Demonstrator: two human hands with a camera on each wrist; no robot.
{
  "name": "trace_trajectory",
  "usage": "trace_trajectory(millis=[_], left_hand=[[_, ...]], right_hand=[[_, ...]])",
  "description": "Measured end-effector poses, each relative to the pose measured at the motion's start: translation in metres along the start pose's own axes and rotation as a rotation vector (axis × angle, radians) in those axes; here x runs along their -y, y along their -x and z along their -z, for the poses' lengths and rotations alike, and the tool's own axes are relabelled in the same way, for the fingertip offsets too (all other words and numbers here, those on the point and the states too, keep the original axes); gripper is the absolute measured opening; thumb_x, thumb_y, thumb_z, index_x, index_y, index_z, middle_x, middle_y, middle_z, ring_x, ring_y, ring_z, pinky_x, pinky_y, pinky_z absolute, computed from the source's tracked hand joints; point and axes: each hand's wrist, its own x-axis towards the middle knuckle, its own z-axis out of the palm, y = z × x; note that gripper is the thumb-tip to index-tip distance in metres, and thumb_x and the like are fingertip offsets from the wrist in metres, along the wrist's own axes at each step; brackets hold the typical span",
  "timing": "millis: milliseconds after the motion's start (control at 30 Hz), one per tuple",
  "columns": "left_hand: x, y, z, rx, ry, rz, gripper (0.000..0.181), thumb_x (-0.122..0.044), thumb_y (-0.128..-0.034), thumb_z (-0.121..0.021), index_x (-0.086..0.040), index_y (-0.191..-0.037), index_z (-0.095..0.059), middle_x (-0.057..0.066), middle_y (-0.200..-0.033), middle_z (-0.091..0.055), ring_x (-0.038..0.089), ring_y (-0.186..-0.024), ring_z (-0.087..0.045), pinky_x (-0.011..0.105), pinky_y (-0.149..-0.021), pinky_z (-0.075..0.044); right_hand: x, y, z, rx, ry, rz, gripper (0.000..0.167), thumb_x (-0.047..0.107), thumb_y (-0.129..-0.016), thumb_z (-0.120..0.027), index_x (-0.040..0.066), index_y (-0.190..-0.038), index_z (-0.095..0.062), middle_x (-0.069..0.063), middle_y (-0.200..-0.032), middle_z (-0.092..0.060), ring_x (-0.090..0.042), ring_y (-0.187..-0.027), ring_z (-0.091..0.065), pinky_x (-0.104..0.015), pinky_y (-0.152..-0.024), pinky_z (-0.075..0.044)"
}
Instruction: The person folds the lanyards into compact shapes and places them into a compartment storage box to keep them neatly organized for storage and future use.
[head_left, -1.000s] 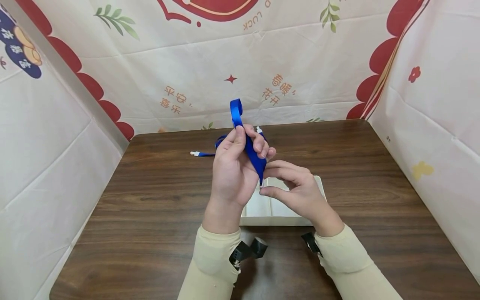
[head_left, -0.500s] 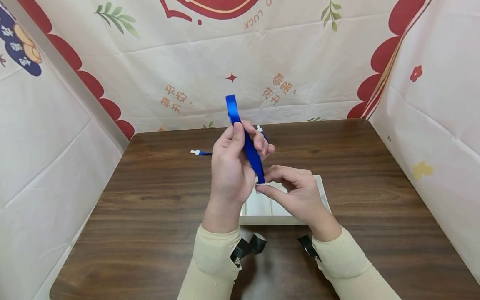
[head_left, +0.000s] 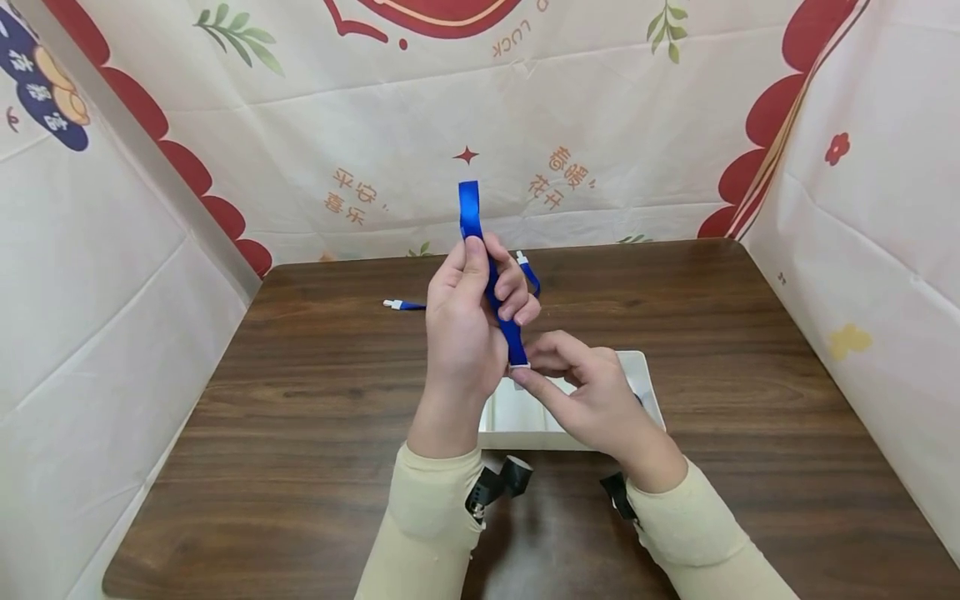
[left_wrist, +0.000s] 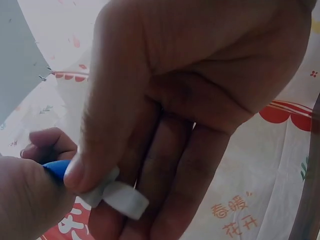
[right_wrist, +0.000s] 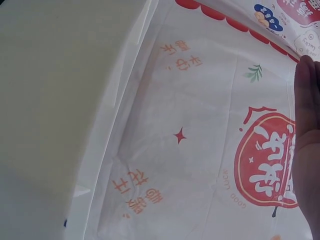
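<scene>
My left hand (head_left: 468, 317) holds a blue lanyard (head_left: 469, 200) between its thumb and fingers, palm turned up. A short folded end of the strap stands above the fingertips, and the rest runs down across the palm. At its lower end is a white clip (head_left: 519, 367), pinched by the thumb and fingers of my right hand (head_left: 581, 387). The left wrist view shows the white plastic clip (left_wrist: 125, 199) close up beside a thumb, with some blue strap (left_wrist: 56, 169). Only part of a hand (right_wrist: 307, 145) appears in the right wrist view; the lanyard is hidden there.
Under the hands stands a white divided tray (head_left: 555, 440) on the brown wooden table (head_left: 300, 375). A small dark blue thing (head_left: 638, 400) shows in it. Behind the left hand lie blue straps (head_left: 531, 275) with white clips (head_left: 393, 305). Printed cloth (head_left: 420, 125) surrounds the table.
The lanyard's curled top has straightened and risen slightly. Its lower part has turned, and the white clip now lies flatter. Both hands have shifted only a little and keep their grip.
</scene>
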Motion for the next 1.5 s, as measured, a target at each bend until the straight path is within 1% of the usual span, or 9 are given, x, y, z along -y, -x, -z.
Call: trace_trajectory(millis=[167, 333, 533, 667, 833, 1067, 1200, 1367, 1500], left_hand=[[0.001, -0.002, 0.000, 0.005, 0.003, 0.006, 0.035, -0.027, -0.1175, -0.028, -0.013, -0.097, -0.053, -0.003, -0.070, -0.039, 0.010, -0.057, -0.032, 0.020, -0.055, -0.034], [-0.001, -0.005, 0.001, 0.005, -0.019, -0.013, 0.034, -0.026, -0.1176, -0.029, -0.013, -0.098, -0.054, -0.004, -0.069, -0.039, 0.009, -0.056, -0.031, 0.020, -0.054, -0.032], [0.000, -0.008, 0.000, 0.008, -0.027, -0.010, 0.033, -0.025, -0.1175, -0.029, -0.013, -0.098, -0.053, -0.005, -0.068, -0.038, 0.008, -0.054, -0.029, 0.019, -0.051, -0.028], [0.002, -0.008, 0.000, 0.025, -0.041, 0.006, 0.033, -0.024, -0.1176, -0.029, -0.014, -0.097, -0.053, -0.005, -0.068, -0.037, 0.008, -0.053, -0.028, 0.019, -0.051, -0.027], [0.003, -0.009, 0.000, 0.039, -0.056, 0.005, 0.033, -0.024, -0.1177, -0.029, -0.014, -0.097, -0.053, -0.005, -0.068, -0.037, 0.008, -0.053, -0.029, 0.019, -0.051, -0.026], [0.002, -0.021, 0.002, 0.045, -0.167, -0.120, 0.027, -0.021, -0.1178, -0.027, -0.014, -0.107, -0.051, -0.004, -0.068, -0.038, 0.009, -0.051, -0.027, 0.020, -0.049, -0.025], [0.002, -0.027, 0.005, 0.041, -0.273, -0.207, 0.023, -0.021, -0.1179, -0.027, -0.013, -0.114, -0.048, -0.005, -0.069, -0.037, 0.011, -0.049, -0.024, 0.022, -0.047, -0.022], [0.004, -0.029, 0.008, 0.072, -0.366, -0.239, 0.016, -0.021, -0.1180, -0.028, -0.013, -0.114, -0.042, -0.006, -0.068, -0.034, 0.012, -0.048, -0.026, 0.023, -0.046, -0.023], [0.005, -0.030, 0.008, 0.066, -0.434, -0.287, 0.011, -0.022, -0.1180, -0.029, -0.017, -0.127, -0.032, -0.005, -0.069, -0.034, 0.015, -0.048, -0.027, 0.024, -0.045, -0.022]], right_hand=[[0.002, 0.000, 0.002, 0.008, 0.063, -0.020, 0.038, -0.008, -0.089, -0.080, -0.004, -0.125, -0.069, -0.010, -0.091, -0.083, -0.002, -0.083, -0.077, -0.013, -0.069, -0.056], [0.003, -0.003, 0.003, 0.004, 0.030, -0.028, 0.018, -0.007, -0.089, -0.080, 0.001, -0.105, -0.079, -0.009, -0.090, -0.082, -0.004, -0.085, -0.077, -0.017, -0.079, -0.061], [0.004, -0.002, 0.004, -0.037, 0.012, -0.067, 0.007, 0.000, -0.089, -0.083, 0.005, -0.092, -0.079, -0.003, -0.082, -0.076, -0.004, -0.078, -0.068, -0.017, -0.070, -0.053], [0.005, -0.002, 0.006, -0.029, -0.069, -0.118, 0.006, -0.002, -0.089, -0.083, 0.002, -0.093, -0.081, -0.005, -0.086, -0.076, -0.009, -0.081, -0.068, -0.021, -0.067, -0.053], [0.008, -0.001, 0.009, -0.021, -0.077, -0.194, 0.010, -0.003, -0.087, -0.083, 0.005, -0.093, -0.082, 0.001, -0.081, -0.075, -0.009, -0.069, -0.059, -0.025, -0.054, -0.044], [0.013, 0.001, 0.009, 0.029, -0.093, -0.406, 0.010, 0.004, -0.093, -0.081, 0.004, -0.103, -0.081, -0.002, -0.090, -0.080, -0.008, -0.078, -0.072, -0.024, -0.063, -0.056], [0.013, 0.002, 0.005, 0.066, -0.099, -0.412, 0.010, 0.004, -0.094, -0.080, 0.005, -0.104, -0.080, -0.006, -0.090, -0.079, -0.008, -0.080, -0.072, -0.024, -0.064, -0.057], [0.014, 0.002, 0.003, 0.073, -0.101, -0.398, 0.010, 0.002, -0.094, -0.079, 0.006, -0.103, -0.080, -0.004, -0.089, -0.079, -0.008, -0.080, -0.072, -0.024, -0.065, -0.057], [0.013, 0.002, 0.003, 0.077, -0.095, -0.400, 0.010, 0.003, -0.094, -0.079, 0.006, -0.104, -0.080, -0.005, -0.091, -0.079, -0.008, -0.081, -0.073, -0.024, -0.065, -0.057]])
